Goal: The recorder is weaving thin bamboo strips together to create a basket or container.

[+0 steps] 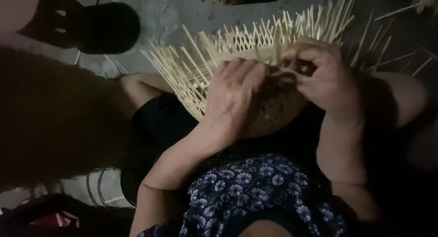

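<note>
Fingers (299, 66) of the right hand (321, 75) are curled tight around thin pale strips at the top edge of a half-woven basket (273, 111), pinching them near the rim. The left hand (235, 93) lies flat over the woven side of the basket just beside it, fingers nearly straight and pressed against the weave, gripping nothing that can be seen. The basket rests in the person's lap, tilted, its rounded woven base toward the body and its loose upright strips (255, 38) fanning outward and up like a comb. Below the forearms shows a dark blue dress with small pale flowers (255, 187). Further out, loose strips (388, 50) lie scattered on the grey floor (173, 13) to the right, and a black sandal (86, 25) sits on the floor at the upper left.
</note>
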